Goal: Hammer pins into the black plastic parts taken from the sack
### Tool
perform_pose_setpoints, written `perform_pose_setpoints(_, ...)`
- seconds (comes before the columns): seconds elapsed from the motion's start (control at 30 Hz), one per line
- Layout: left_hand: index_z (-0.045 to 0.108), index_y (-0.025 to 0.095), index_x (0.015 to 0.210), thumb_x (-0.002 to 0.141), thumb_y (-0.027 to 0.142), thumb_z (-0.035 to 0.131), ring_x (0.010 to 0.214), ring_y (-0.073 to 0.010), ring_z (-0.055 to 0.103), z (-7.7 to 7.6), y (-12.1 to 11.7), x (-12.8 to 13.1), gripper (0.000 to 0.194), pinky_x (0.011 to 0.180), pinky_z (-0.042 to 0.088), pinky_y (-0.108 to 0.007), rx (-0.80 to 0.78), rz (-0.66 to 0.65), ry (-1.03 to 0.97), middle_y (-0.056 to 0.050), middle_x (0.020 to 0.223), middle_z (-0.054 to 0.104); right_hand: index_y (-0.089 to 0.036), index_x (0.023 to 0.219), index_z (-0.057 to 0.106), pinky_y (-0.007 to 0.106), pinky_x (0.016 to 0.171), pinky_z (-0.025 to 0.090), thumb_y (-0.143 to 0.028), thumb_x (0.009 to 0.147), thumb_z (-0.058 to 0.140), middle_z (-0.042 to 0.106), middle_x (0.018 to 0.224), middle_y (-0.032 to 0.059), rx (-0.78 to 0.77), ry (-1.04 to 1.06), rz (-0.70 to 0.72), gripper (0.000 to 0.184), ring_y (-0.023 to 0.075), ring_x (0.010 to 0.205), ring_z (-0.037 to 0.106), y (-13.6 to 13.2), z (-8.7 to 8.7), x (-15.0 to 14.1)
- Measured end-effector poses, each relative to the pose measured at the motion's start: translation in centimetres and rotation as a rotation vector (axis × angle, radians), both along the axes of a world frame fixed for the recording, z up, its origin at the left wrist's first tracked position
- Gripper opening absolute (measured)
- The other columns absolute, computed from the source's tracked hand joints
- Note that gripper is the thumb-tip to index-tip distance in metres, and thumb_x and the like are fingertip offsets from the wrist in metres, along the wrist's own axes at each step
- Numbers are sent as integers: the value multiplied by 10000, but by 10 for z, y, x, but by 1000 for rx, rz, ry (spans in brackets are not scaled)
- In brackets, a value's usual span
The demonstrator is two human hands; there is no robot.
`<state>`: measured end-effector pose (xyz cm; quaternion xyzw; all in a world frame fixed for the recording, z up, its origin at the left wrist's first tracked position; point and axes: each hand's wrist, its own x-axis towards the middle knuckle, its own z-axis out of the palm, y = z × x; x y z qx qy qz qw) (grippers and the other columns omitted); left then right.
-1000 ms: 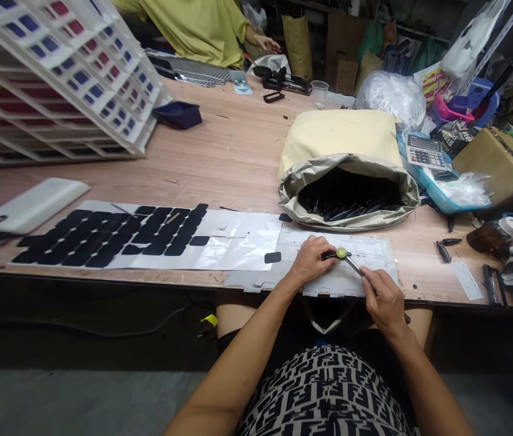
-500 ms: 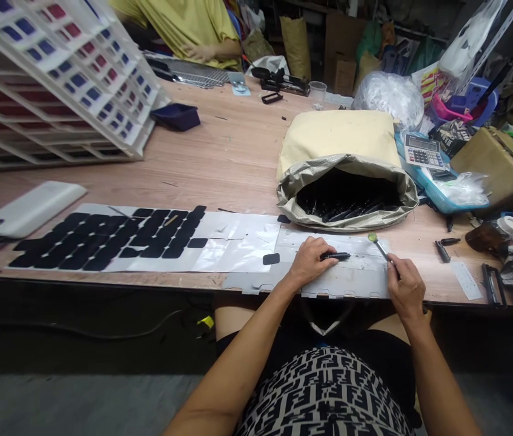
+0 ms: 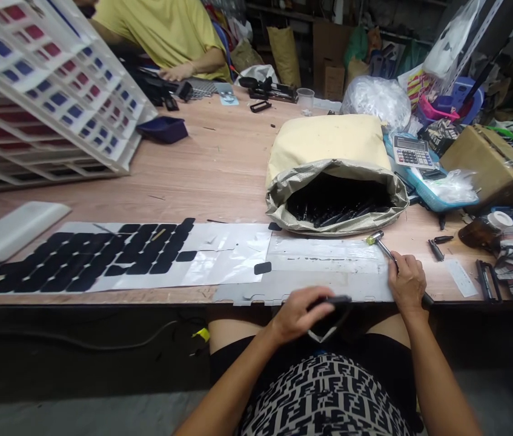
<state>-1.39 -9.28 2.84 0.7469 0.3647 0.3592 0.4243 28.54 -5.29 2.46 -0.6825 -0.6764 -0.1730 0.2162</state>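
My left hand (image 3: 304, 312) is closed on a slim black pen-like piece (image 3: 340, 300), held over my lap just off the table's front edge; the hand is slightly blurred. In my right hand (image 3: 406, 281) is a small hammer (image 3: 375, 238) with a metal shaft and a yellow-green face, its head just above the tabletop. Between the hands and the sack lies a grey board (image 3: 320, 284) with a clear-covered, marked strip. Behind it, an open cream sack (image 3: 329, 136) lies on its side, showing many slim black pieces (image 3: 342, 212) inside.
Left of the board, a white sheet (image 3: 220, 266) carries rows of black rounded patches (image 3: 65, 260). A white crate (image 3: 115, 163) leans at far left. Brown bottle (image 3: 478, 233), cardboard box (image 3: 495, 160) and calculator (image 3: 413, 151) stand right. A co-worker in yellow (image 3: 160, 36) sits opposite.
My left hand has drawn the black piece from above the board back past the table edge towards me. The hammer has turned slightly in my right hand. The co-worker's hand has moved.
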Motion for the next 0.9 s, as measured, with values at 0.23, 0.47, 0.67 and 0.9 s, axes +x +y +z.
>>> perform_pose_setpoints(0.23,721,262,1038,950,469,498,833,-218,700,-57,-52,1,316,764,513,-310,-297,62,351,-49,937,757,-209,1112,694,339,725,346,-268,932,504,610,895,74,2,-14,-15,268,211,829,473,0,4,-4)
perform_pose_setpoints(0.47,731,237,1012,896,391,548,958,-295,700,-79,-37,5,266,785,496,-346,-498,27,684,-87,959,747,-211,1119,688,334,724,340,-253,926,493,603,890,72,25,-23,-9,278,208,815,469,-1,2,-4)
perform_pose_setpoints(0.67,725,250,1131,866,399,643,735,-182,669,6,-10,11,315,664,468,-263,-376,-362,337,-18,843,734,-210,1124,682,333,728,340,-237,924,494,605,897,68,20,-29,-12,276,209,826,473,-1,2,-4)
perform_pose_setpoints(0.9,734,184,943,922,281,558,749,-174,611,52,107,27,202,698,494,-304,110,319,265,-54,847,681,-217,1129,678,329,726,340,-239,927,502,608,897,62,17,-26,-11,269,207,831,478,-2,2,-4)
